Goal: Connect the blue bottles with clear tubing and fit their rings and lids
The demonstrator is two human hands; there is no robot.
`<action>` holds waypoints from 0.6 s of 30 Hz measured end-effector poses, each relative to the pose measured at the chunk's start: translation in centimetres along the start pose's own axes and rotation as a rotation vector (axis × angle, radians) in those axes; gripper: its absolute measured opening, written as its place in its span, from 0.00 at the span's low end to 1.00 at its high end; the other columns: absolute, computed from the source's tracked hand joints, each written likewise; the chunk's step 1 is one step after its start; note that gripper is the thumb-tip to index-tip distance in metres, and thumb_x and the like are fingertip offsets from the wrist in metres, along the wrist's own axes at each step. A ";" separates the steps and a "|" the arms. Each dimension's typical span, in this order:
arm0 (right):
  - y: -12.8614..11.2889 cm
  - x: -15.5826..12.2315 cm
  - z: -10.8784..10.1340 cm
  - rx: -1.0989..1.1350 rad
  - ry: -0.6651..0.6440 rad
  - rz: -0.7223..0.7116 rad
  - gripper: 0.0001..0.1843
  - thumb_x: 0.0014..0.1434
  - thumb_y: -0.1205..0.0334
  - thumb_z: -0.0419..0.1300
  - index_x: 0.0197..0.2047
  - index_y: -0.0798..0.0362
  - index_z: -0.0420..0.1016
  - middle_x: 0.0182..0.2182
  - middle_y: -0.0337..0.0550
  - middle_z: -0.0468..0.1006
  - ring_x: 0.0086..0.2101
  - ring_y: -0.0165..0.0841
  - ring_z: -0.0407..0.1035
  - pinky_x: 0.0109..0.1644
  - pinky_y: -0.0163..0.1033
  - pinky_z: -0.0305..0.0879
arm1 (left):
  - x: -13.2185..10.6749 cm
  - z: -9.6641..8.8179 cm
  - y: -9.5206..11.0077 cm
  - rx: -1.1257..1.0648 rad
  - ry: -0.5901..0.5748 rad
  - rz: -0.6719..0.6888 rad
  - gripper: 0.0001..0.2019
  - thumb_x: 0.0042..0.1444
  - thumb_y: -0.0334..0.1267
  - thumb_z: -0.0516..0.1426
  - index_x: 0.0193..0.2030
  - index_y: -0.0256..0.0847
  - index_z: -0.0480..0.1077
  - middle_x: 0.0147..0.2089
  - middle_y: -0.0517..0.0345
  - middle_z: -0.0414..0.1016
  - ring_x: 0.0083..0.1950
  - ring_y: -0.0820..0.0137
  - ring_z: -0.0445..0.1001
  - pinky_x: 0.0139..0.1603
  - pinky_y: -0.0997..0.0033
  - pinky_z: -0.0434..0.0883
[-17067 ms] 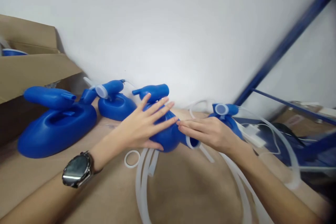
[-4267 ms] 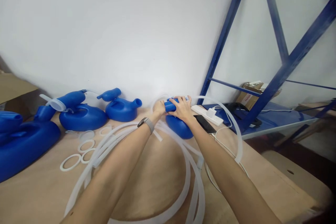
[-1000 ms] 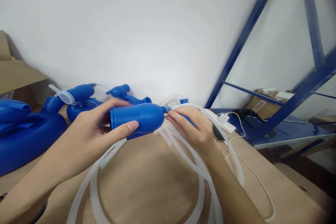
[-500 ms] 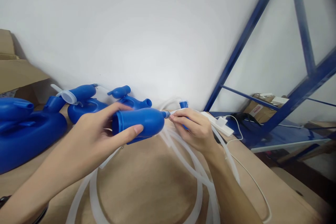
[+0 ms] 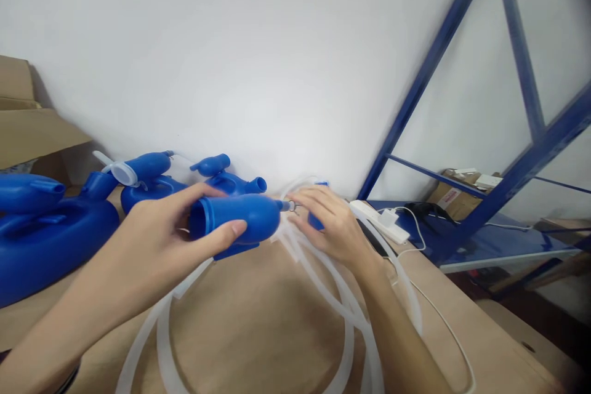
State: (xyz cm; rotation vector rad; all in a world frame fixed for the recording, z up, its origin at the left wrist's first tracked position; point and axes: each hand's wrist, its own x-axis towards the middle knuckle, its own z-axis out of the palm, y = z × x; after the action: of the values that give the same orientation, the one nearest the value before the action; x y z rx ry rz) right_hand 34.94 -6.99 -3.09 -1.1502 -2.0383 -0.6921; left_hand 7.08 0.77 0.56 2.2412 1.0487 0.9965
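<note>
Between thumb and fingers of the left hand [image 5: 159, 234], grips a blue bottle-shaped part [image 5: 253, 215], held sideways, open end toward the palm. At its narrow tip, has the right hand [image 5: 335, 221] with bent fingers beside a small wire ring [image 5: 292, 205]; cannot tell if pinching it.

A hollow blue plastic bottle-shaped piece [image 5: 258, 218] is held sideways just left of the frame's centre, nozzle end slightly higher in the frame; its wide, rimmed mouth gapes open toward the left, its rounded shoulder narrows rightward to a slim nozzle; a small, thin metal wire clip [image 5: 292, 206] sits at the nozzle's tip, near the frame's centre, its exact seating unclear.
</note>
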 end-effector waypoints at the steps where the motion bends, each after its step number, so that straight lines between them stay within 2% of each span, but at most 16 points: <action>1: -0.2 0.2 -0.2 0.063 -0.034 0.043 0.28 0.68 0.57 0.66 0.68 0.51 0.69 0.57 0.54 0.80 0.56 0.45 0.75 0.61 0.54 0.73 | -0.1 0.1 0.0 -0.008 -0.031 0.017 0.29 0.49 0.71 0.61 0.46 0.50 0.78 0.39 0.60 0.84 0.35 0.57 0.81 0.28 0.67 0.73; 3: -0.8 0.4 -0.5 0.192 -0.128 0.106 0.37 0.66 0.50 0.68 0.73 0.50 0.63 0.62 0.56 0.76 0.61 0.47 0.72 0.64 0.57 0.70 | -0.1 0.4 0.0 -0.024 -0.081 0.054 0.28 0.52 0.69 0.61 0.51 0.52 0.77 0.45 0.60 0.84 0.38 0.58 0.82 0.30 0.67 0.74; 6: -1.4 0.3 0.0 0.362 -0.192 0.211 0.34 0.64 0.47 0.69 0.69 0.47 0.69 0.60 0.52 0.79 0.53 0.43 0.78 0.54 0.48 0.78 | 0.2 0.3 -0.3 -0.039 -0.118 0.103 0.26 0.55 0.67 0.60 0.51 0.52 0.77 0.47 0.59 0.84 0.42 0.58 0.81 0.32 0.67 0.75; 9: -1.8 0.0 1.0 0.473 -0.093 0.323 0.34 0.58 0.43 0.73 0.63 0.49 0.76 0.56 0.51 0.82 0.46 0.41 0.80 0.41 0.40 0.79 | 0.7 -0.2 -0.8 -0.162 -0.149 0.103 0.24 0.57 0.65 0.61 0.49 0.49 0.77 0.47 0.58 0.83 0.46 0.57 0.80 0.36 0.68 0.77; 11: -2.2 0.0 1.7 0.509 -0.004 0.356 0.35 0.54 0.41 0.75 0.59 0.50 0.80 0.48 0.49 0.85 0.40 0.40 0.80 0.36 0.38 0.77 | 1.0 -0.5 -0.8 -0.246 -0.168 0.099 0.23 0.58 0.63 0.62 0.46 0.47 0.77 0.46 0.57 0.82 0.46 0.58 0.80 0.35 0.69 0.78; 13: -2.7 0.1 2.1 0.531 0.049 0.364 0.31 0.50 0.39 0.76 0.50 0.51 0.84 0.36 0.43 0.85 0.32 0.36 0.76 0.31 0.37 0.73 | 1.2 -0.6 -0.6 -0.294 -0.171 0.111 0.21 0.57 0.61 0.63 0.45 0.47 0.77 0.45 0.57 0.82 0.45 0.58 0.80 0.33 0.70 0.79; 15: -3.0 0.3 2.4 0.537 0.044 0.382 0.26 0.46 0.37 0.78 0.37 0.51 0.84 0.25 0.36 0.78 0.26 0.32 0.69 0.27 0.36 0.67 | 1.1 -0.5 -0.2 -0.305 -0.152 0.130 0.20 0.56 0.60 0.64 0.45 0.47 0.78 0.45 0.57 0.82 0.46 0.57 0.81 0.33 0.70 0.79; 18: -2.7 0.4 2.3 0.548 0.028 0.472 0.28 0.46 0.38 0.77 0.22 0.51 0.73 0.18 0.32 0.66 0.23 0.29 0.62 0.26 0.36 0.60 | 0.2 -0.8 0.2 -0.263 -0.105 0.180 0.20 0.54 0.58 0.67 0.47 0.49 0.78 0.44 0.57 0.82 0.49 0.53 0.81 0.34 0.69 0.80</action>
State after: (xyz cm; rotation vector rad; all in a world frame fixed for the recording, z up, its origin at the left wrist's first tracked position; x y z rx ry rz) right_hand 31.74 -6.33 -4.50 -1.2021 -1.6795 0.0825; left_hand 6.66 0.89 1.32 2.1693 0.6391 1.0129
